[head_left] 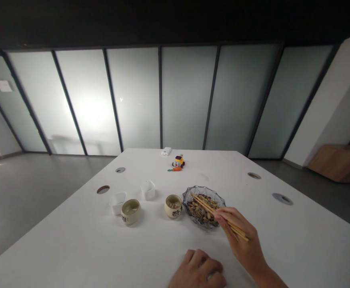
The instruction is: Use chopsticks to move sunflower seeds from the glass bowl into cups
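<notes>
Right hand (241, 236) gripping pair of wooden chopsticks (213, 214), tips dipping into clear glass dish of mixed seeds (204, 206), angled for picking. Left hand (199, 271) resting curled, empty, on white bench (73, 244), seemingly bracing. Cream ceramic cup with nuts (173, 205) sitting just beside dish.

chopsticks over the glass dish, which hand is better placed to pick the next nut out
Right. The right hand already holds the chopsticks, whose tips reach into the glass dish of nuts. The left hand rests curled on the table, holding nothing visible, nearer the camera.
</notes>
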A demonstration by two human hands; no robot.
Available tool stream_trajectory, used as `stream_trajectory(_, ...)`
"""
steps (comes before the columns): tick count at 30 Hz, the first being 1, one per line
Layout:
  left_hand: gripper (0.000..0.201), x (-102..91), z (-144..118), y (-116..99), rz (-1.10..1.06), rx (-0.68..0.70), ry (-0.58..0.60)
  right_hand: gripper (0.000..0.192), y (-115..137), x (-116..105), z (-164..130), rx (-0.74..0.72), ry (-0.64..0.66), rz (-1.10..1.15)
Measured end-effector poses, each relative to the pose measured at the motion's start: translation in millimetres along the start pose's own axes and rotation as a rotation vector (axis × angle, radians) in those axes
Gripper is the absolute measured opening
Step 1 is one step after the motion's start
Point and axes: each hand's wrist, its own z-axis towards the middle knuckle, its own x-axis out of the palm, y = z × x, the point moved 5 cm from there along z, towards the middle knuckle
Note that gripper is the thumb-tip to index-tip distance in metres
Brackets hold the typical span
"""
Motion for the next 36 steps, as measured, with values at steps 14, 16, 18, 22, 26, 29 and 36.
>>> stream_trajectory(14,0.021,10.6,-5,-1,0.107,0.01,0.029,0.02,54,6,-2,-0.225,0.066,0.068)
stream_trajectory(16,0.02,11.3,-4,-1,0.118,0.016,0.071,0.019,52,4,-2,-0.217,0.034,0.043)
stream_trajectory(18,0.02,13.2,-4,-1,0.124,0.021,0.109,0.019,47,2,0,-0.198,0.001,0.018)
stream_trajectory(22,0.019,15.4,-6,0,0.115,0.019,0.086,0.016,41,-1,2,-0.174,-0.019,-0.003)
stream_trajectory(26,0.019,17.5,-8,0,0.097,0.02,0.021,0.017,44,2,-1,-0.179,-0.003,0.012)
stream_trajectory(29,0.022,19.8,-9,1,0.104,0.019,-0.002,0.016,44,6,7,-0.134,-0.018,0.027)
stream_trajectory(36,0.024,19.3,-6,0,0.107,0.007,0.117,0.028,31,57,74,-0.019,0.207,0.085)
